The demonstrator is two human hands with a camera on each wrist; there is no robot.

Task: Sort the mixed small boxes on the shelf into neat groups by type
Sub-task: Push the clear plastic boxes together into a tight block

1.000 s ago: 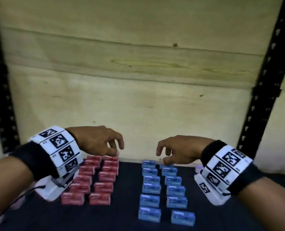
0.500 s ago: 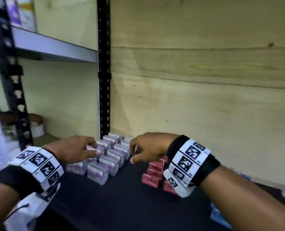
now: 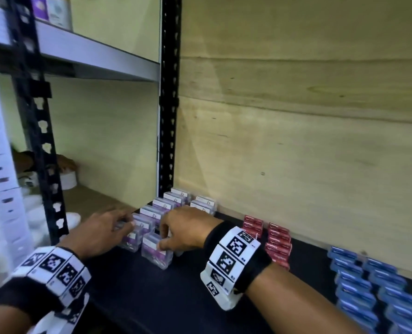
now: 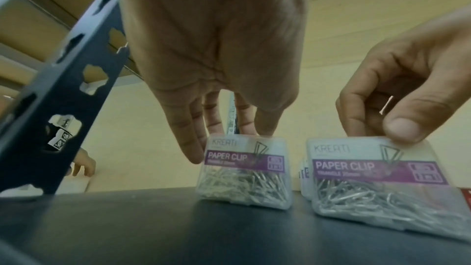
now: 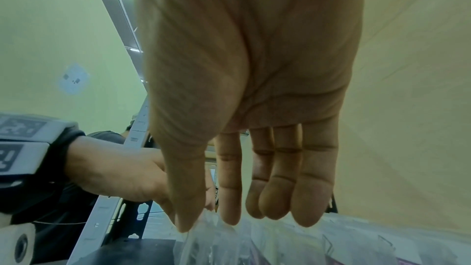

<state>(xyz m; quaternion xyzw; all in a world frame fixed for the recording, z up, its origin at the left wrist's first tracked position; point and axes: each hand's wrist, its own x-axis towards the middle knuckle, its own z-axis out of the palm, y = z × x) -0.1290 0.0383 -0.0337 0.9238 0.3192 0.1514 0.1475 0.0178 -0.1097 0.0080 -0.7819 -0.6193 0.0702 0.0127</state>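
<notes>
Clear plastic paper clip boxes (image 3: 176, 206) with purple labels are lined up in two rows on the dark shelf (image 3: 140, 297), at its left end, close to the wooden back wall (image 3: 296, 141). The front box of the left row (image 4: 244, 170) is touched by the left hand (image 3: 99, 233). Its fingers (image 4: 188, 138) are held straight down on the top and left edge of that box, so the grip is open and nothing is held in it.

The front box of the right row (image 4: 377, 184) is pinched at its top edge by the right hand (image 3: 185, 233) — the thumb is pressed on the front and the curled fingers are set behind. Both front boxes are stood upright on the shelf, just beside each other but apart. Silver clips can be seen through the clear sides, and "PAPER CLIP" can be read on the purple strips.

To the right of the clear boxes, red boxes (image 3: 278, 242) are lined up in two rows. Further right, well apart from the hands, blue boxes (image 3: 373, 285) are lined up in two rows as well. Each kind is kept in its own group.

A black metal post (image 3: 169, 92) with holes is stood behind the clear boxes, and another one (image 3: 39, 131) is seen at the left. A grey upper shelf (image 3: 99, 56) is fixed between them. White bands with black square marks (image 3: 234, 254) are worn on both wrists.
</notes>
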